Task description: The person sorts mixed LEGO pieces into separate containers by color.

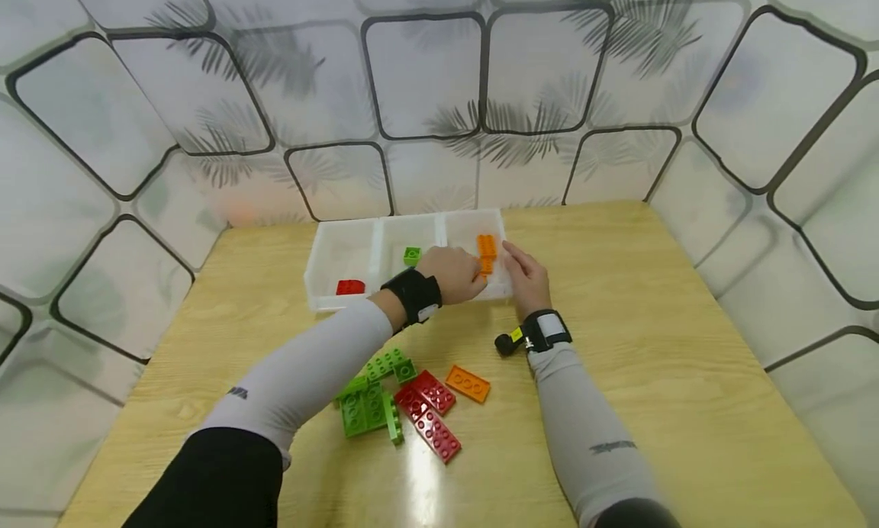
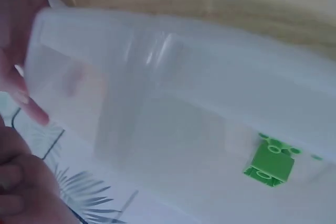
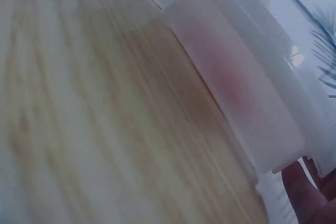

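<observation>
A white three-compartment tray (image 1: 412, 302) stands at the back of the table. My left hand (image 1: 453, 275) reaches over its right compartment with curled fingers, pinching an orange brick (image 1: 483, 278) that is mostly hidden beneath them. Two more orange bricks (image 1: 487, 246) lie just beyond. Against the tray's right end wall rests my right hand (image 1: 530, 282), its fingers fairly straight along the rim. The middle compartment holds a green brick (image 2: 270, 162); a red brick (image 1: 350, 287) lies in the left one. In the right wrist view, fingers (image 3: 303, 190) show at the tray's corner.
Nearer on the wooden table (image 1: 604, 299) lie several green bricks (image 1: 364, 410), partly behind the left sleeve. Beside them are several red bricks (image 1: 429, 413) and a flat orange brick (image 1: 468, 383). A patterned curtain (image 1: 426, 78) surrounds the table's back and sides.
</observation>
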Available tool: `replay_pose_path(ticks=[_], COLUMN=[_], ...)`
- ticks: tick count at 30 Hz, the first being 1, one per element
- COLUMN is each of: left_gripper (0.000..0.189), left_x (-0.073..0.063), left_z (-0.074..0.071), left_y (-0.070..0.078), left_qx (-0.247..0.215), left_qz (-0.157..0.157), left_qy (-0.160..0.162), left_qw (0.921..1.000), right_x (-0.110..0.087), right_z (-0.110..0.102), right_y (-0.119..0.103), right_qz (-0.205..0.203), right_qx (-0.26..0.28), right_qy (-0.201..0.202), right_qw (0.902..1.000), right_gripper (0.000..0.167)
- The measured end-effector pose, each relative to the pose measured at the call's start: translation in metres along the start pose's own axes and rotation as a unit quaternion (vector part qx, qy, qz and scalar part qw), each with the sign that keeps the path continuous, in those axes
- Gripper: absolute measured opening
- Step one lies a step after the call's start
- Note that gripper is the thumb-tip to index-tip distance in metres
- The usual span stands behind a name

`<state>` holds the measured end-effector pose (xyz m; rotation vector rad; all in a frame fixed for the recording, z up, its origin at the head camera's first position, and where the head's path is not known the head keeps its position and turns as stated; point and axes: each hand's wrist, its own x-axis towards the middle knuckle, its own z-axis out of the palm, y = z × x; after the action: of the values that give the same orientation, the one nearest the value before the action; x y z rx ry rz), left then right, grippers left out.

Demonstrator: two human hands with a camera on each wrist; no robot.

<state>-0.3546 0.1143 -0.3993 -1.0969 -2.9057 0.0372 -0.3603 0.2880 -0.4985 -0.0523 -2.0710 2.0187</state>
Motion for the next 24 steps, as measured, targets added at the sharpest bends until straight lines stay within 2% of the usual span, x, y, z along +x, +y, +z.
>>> replay_pose_path(ticks=[3, 6, 9, 16, 20, 24], left_gripper=[0.041, 0.039, 0.039, 0.034, 0.035, 0.038], left_x=[0.018, 0.031, 0.040, 0.051, 0.053, 0.059], left_z=[0.007, 0.017, 0.026, 0.040, 0.047, 0.053], left_y=[0.001, 0.005, 0.009, 0.011, 0.008, 0.006], left_qx=[0.008, 0.026, 0.041, 0.045, 0.066, 0.054], left_qz=[-0.001, -0.003, -0.018, -0.064, -0.071, -0.081], left_qy=[0.029, 0.035, 0.030, 0.010, 0.011, -0.006], left_qw=[0.9995, 0.9990, 0.9986, 0.9969, 0.9952, 0.9953], right_x=[0.000, -0.001, -0.001, -0.002, -0.002, -0.001], right_z=[-0.001, -0.002, -0.002, -0.002, -0.001, -0.002], right_y=[0.005, 0.006, 0.005, 0.002, 0.002, 0.003], right_qz=[-0.009, -0.013, -0.017, -0.026, -0.034, -0.033], right_qx=[-0.016, -0.028, -0.037, -0.036, -0.043, -0.046], right_qy=[0.009, 0.007, 0.002, -0.001, 0.001, 0.001], right_qw=[0.9998, 0.9995, 0.9992, 0.9990, 0.9985, 0.9984], right_gripper=[0.034, 0.033, 0.034, 0.035, 0.035, 0.035])
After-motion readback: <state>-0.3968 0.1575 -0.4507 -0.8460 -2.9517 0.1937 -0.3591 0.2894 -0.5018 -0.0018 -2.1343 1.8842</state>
